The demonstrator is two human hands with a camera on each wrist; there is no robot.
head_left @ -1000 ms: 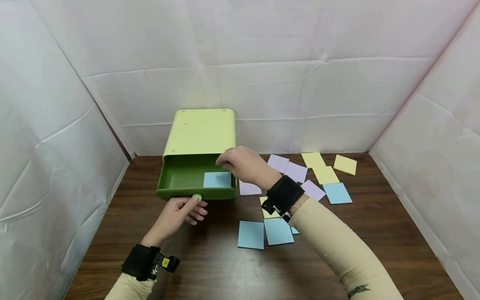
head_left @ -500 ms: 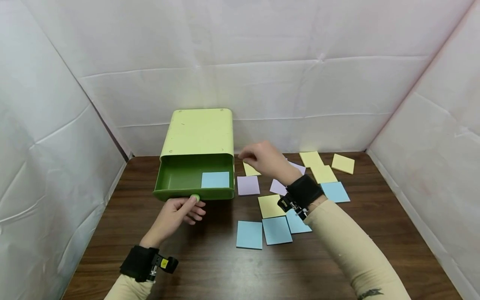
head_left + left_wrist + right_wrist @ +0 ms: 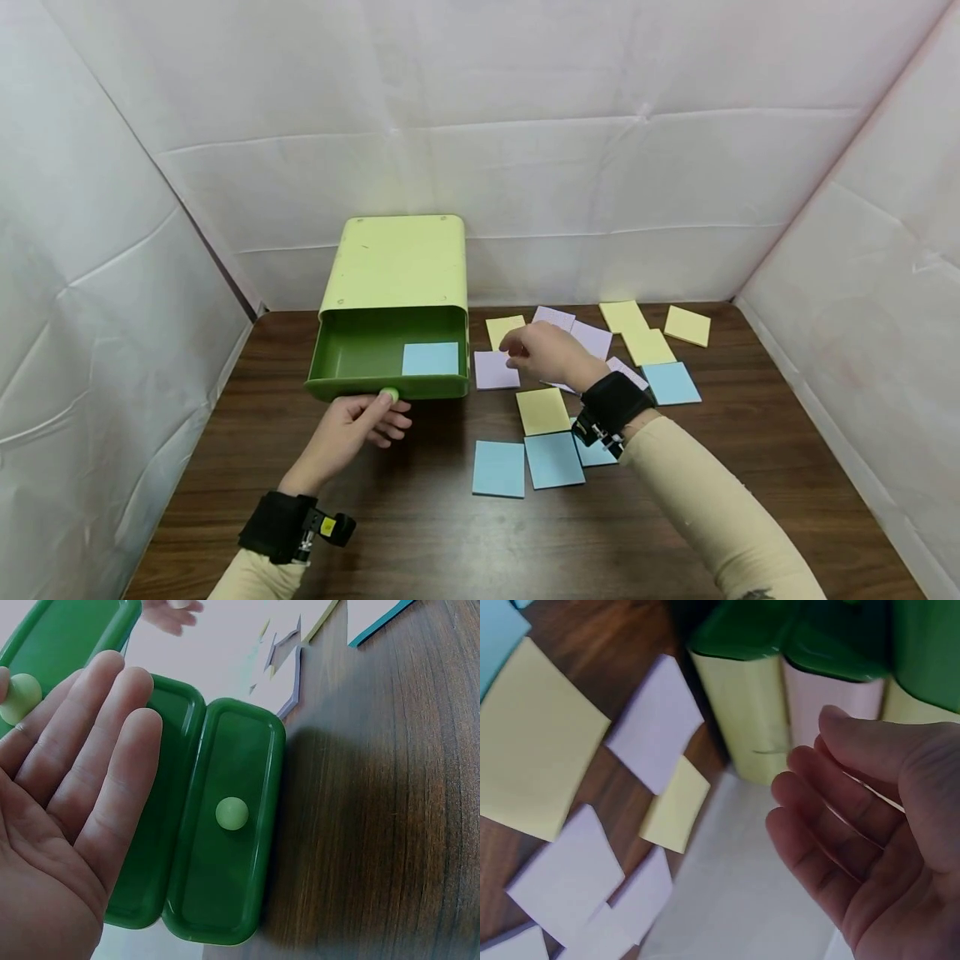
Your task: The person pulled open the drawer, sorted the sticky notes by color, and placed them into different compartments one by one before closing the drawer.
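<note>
The pale knob [image 3: 390,394] of the open green drawer [image 3: 352,354] is touched by the fingertips of the left hand [image 3: 352,433]; in the left wrist view its fingers are seen straight and apart, nothing being gripped. One blue note [image 3: 430,359] is lain in the drawer's right corner. At three o'clock from the drawer, the right hand [image 3: 547,354] is held just above a purple note [image 3: 495,369], fingers loosely curled with nothing between them. More yellow, purple and blue notes are scattered on the wooden table [image 3: 420,533] around it.
</note>
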